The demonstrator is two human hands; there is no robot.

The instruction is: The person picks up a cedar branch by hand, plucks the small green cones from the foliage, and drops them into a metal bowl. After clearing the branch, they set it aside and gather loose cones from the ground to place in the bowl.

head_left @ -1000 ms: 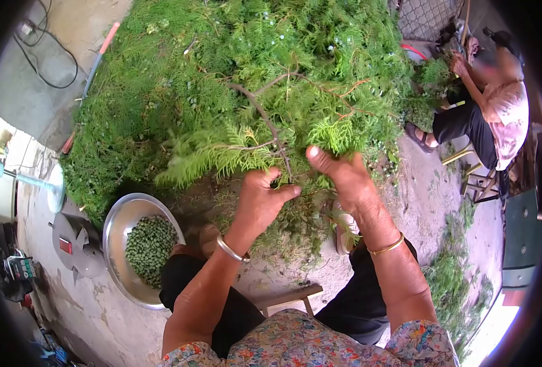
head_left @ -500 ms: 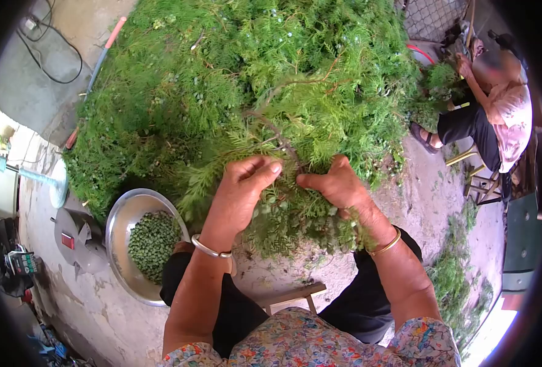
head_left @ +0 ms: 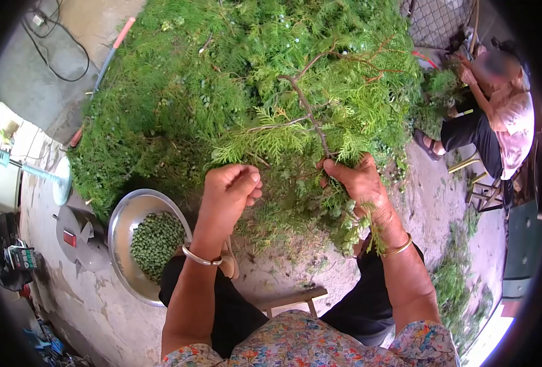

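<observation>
The right hand (head_left: 359,183) pinched a leafy branch (head_left: 310,113) over the green heap (head_left: 161,79); the left hand (head_left: 228,192) curled nearby, its contents unclear. A sharp tug could have scattered any fruit across the floor (head_left: 417,208), missing the berry-filled metal bowl (head_left: 119,235).

See branch (head_left: 312,116) w/ brown, bent, forked stem & flat green sprays, lower end pinched in R hand (head_left: 367,183), rest angled up & fwd over leafy pile (head_left: 154,92). Note sm. green pcs (head_left: 156,244), roundish, loose, heaped in shiny metal basin (head_left: 122,235) at L.
</observation>
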